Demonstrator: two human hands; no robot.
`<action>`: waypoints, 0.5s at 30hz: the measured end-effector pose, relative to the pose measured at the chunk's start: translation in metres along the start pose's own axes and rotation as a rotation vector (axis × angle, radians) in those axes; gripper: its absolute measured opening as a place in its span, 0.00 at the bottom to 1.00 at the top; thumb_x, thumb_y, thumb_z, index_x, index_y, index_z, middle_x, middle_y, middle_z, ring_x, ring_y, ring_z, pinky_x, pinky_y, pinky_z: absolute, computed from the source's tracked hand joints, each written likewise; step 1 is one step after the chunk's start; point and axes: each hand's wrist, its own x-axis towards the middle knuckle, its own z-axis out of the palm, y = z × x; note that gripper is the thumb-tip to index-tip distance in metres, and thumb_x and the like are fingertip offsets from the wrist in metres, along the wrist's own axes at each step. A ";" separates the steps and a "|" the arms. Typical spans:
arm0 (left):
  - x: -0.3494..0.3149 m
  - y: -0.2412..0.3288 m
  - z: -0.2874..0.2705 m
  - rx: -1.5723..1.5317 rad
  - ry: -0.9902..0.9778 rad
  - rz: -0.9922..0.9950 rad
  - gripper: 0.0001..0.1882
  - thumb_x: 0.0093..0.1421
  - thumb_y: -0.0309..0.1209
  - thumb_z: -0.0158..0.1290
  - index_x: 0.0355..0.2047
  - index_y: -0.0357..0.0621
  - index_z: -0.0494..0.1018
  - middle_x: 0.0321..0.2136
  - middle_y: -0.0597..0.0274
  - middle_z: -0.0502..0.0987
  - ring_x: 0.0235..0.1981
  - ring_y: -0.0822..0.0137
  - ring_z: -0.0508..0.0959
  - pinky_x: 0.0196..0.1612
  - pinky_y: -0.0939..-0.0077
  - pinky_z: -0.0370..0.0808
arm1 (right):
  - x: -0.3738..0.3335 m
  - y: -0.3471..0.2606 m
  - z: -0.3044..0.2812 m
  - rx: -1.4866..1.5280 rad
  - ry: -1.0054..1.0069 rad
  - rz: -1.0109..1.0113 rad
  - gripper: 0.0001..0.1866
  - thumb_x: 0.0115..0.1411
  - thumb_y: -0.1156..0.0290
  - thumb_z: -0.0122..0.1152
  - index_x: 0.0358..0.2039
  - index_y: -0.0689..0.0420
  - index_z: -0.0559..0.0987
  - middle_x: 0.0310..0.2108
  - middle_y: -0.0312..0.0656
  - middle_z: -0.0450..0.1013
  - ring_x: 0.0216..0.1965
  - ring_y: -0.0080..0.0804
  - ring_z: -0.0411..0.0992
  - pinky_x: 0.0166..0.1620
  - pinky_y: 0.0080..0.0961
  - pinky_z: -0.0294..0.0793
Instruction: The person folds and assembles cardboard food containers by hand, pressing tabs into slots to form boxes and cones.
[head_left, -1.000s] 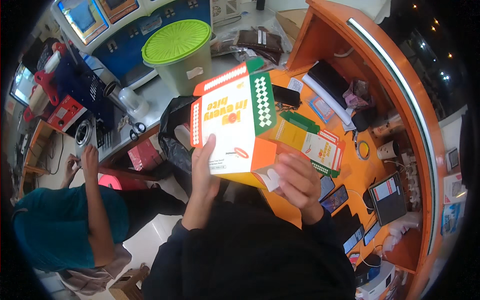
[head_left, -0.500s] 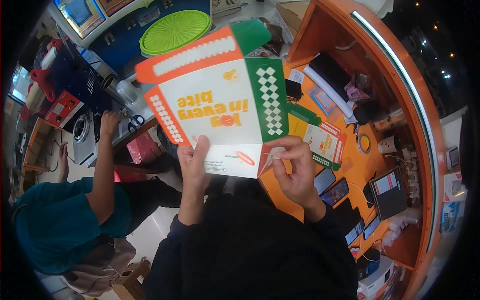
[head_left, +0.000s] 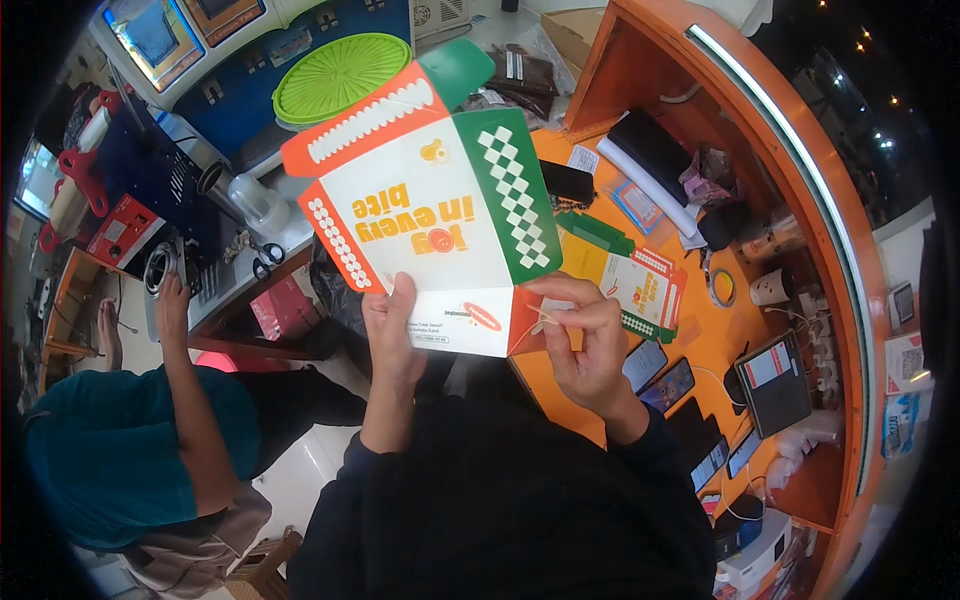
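A flattish, partly folded cardboard food box (head_left: pixel 440 185) in white, orange and green is held up in front of me, its printing upside down. My left hand (head_left: pixel 392 325) grips its near edge, thumb on the white face and fingers behind. At the near right corner, my right hand (head_left: pixel 588 340) pinches with thumb and forefinger by a small red flap (head_left: pixel 527 310). A thin pale edge or strand shows there; I cannot tell whether it belongs to the box. A second box (head_left: pixel 640 285) of the same pattern lies on the orange table (head_left: pixel 545 375) to the right.
A co-worker in a teal shirt (head_left: pixel 110 450) stands at the left, one hand (head_left: pixel 172 300) by a round metal fitting. A green lid (head_left: pixel 340 78) and scissors (head_left: pixel 267 262) lie beyond. Phones (head_left: pixel 667 385) and a black tablet-like device (head_left: pixel 775 385) crowd the table's right side.
The box has shifted slightly left and tilted, while both my hands keep their grip. The co-worker's nearer hand has moved from beside the scissors to the round metal fitting.
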 end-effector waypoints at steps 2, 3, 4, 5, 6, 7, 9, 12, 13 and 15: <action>0.000 -0.001 0.003 -0.018 0.004 0.024 0.17 0.61 0.30 0.47 0.47 0.32 0.63 0.42 0.55 0.73 0.40 0.69 0.76 0.42 0.77 0.73 | 0.000 0.001 0.002 -0.030 0.069 -0.063 0.09 0.56 0.81 0.51 0.34 0.59 0.62 0.37 0.49 0.69 0.41 0.35 0.72 0.39 0.25 0.72; -0.001 -0.002 0.004 -0.021 0.004 0.021 0.17 0.61 0.30 0.47 0.47 0.32 0.63 0.42 0.55 0.73 0.40 0.69 0.75 0.42 0.77 0.73 | -0.001 0.002 0.002 -0.008 0.070 -0.050 0.09 0.56 0.81 0.51 0.35 0.59 0.62 0.38 0.49 0.69 0.42 0.36 0.71 0.40 0.25 0.71; -0.003 -0.003 0.005 -0.023 0.004 0.018 0.17 0.61 0.29 0.47 0.47 0.32 0.63 0.42 0.55 0.73 0.40 0.69 0.75 0.42 0.77 0.73 | -0.002 0.002 0.002 0.013 0.070 -0.038 0.09 0.57 0.80 0.51 0.36 0.59 0.62 0.38 0.49 0.69 0.43 0.37 0.70 0.42 0.26 0.70; -0.004 -0.004 0.005 -0.026 0.004 0.015 0.17 0.61 0.29 0.46 0.47 0.32 0.63 0.42 0.55 0.73 0.40 0.69 0.75 0.42 0.77 0.73 | -0.005 0.001 0.000 0.024 -0.011 0.066 0.09 0.57 0.80 0.52 0.36 0.59 0.62 0.39 0.49 0.69 0.44 0.36 0.70 0.44 0.25 0.70; -0.004 -0.004 0.004 -0.022 -0.019 -0.001 0.17 0.61 0.29 0.47 0.47 0.32 0.64 0.42 0.55 0.73 0.40 0.69 0.75 0.41 0.77 0.73 | -0.008 0.000 -0.006 0.034 -0.093 0.173 0.10 0.57 0.80 0.52 0.36 0.59 0.62 0.40 0.49 0.69 0.44 0.36 0.70 0.45 0.24 0.69; -0.003 -0.005 0.002 -0.018 -0.041 -0.017 0.16 0.61 0.29 0.47 0.47 0.32 0.64 0.41 0.55 0.74 0.39 0.70 0.76 0.41 0.78 0.73 | -0.011 -0.001 -0.011 0.043 -0.175 0.280 0.10 0.57 0.79 0.52 0.37 0.60 0.62 0.40 0.49 0.69 0.45 0.36 0.69 0.46 0.23 0.68; -0.002 -0.004 0.001 -0.005 -0.058 -0.041 0.16 0.60 0.29 0.47 0.46 0.32 0.65 0.40 0.55 0.74 0.38 0.70 0.76 0.41 0.78 0.73 | -0.015 0.003 -0.016 0.182 -0.195 0.454 0.13 0.56 0.79 0.53 0.40 0.60 0.63 0.44 0.46 0.68 0.47 0.33 0.68 0.49 0.22 0.65; -0.002 0.001 -0.003 0.045 -0.104 -0.101 0.15 0.59 0.28 0.48 0.45 0.32 0.66 0.39 0.55 0.75 0.36 0.70 0.77 0.40 0.79 0.73 | -0.003 -0.004 -0.029 0.509 -0.365 0.582 0.22 0.54 0.79 0.56 0.48 0.59 0.61 0.49 0.42 0.64 0.53 0.29 0.62 0.54 0.24 0.60; -0.002 0.005 -0.009 0.076 -0.159 -0.144 0.15 0.59 0.27 0.48 0.45 0.32 0.67 0.38 0.55 0.75 0.36 0.70 0.77 0.40 0.79 0.73 | -0.001 -0.004 -0.031 0.582 -0.405 0.567 0.26 0.53 0.79 0.57 0.51 0.58 0.59 0.51 0.42 0.63 0.54 0.29 0.60 0.55 0.25 0.57; -0.005 0.009 -0.010 0.095 -0.196 -0.182 0.14 0.57 0.26 0.50 0.43 0.31 0.68 0.37 0.56 0.76 0.35 0.71 0.77 0.39 0.79 0.73 | 0.001 0.003 -0.034 0.669 -0.450 0.503 0.34 0.52 0.78 0.59 0.57 0.58 0.54 0.54 0.40 0.59 0.58 0.28 0.55 0.58 0.29 0.53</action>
